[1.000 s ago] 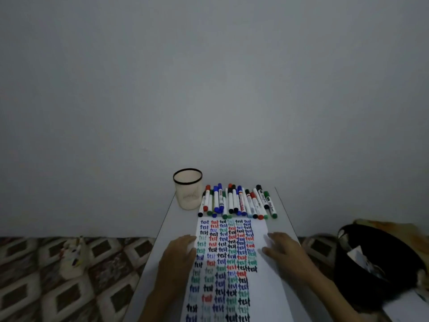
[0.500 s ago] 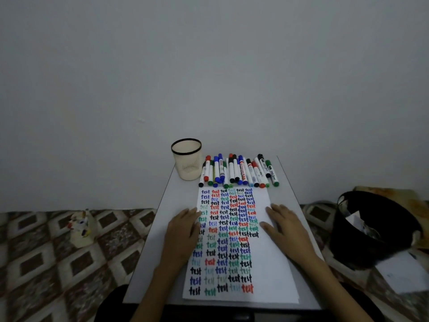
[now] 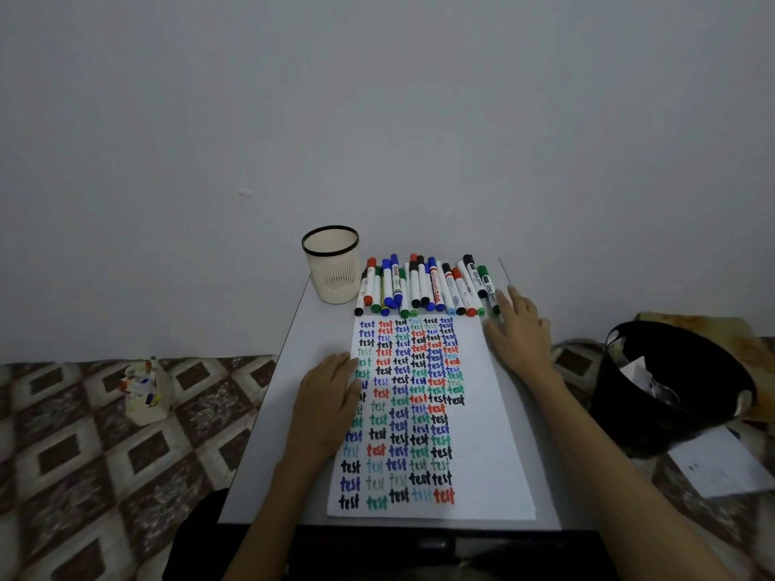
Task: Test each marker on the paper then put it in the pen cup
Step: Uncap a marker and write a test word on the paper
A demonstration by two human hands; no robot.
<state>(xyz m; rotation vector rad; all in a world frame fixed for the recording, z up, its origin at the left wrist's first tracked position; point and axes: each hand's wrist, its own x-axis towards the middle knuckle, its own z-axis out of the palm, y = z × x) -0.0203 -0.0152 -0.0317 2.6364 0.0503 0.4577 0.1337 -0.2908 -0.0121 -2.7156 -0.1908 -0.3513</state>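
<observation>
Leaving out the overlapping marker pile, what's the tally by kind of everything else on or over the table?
Pen cup: 1
Paper sheet: 1
Hands: 2, the left hand flat on the sheet's left edge, the right hand beside its top right corner
Total: 4

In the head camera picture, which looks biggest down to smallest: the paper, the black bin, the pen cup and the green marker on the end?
1. paper
2. black bin, though it sits lower on the floor, so farther away
3. pen cup
4. green marker
</observation>
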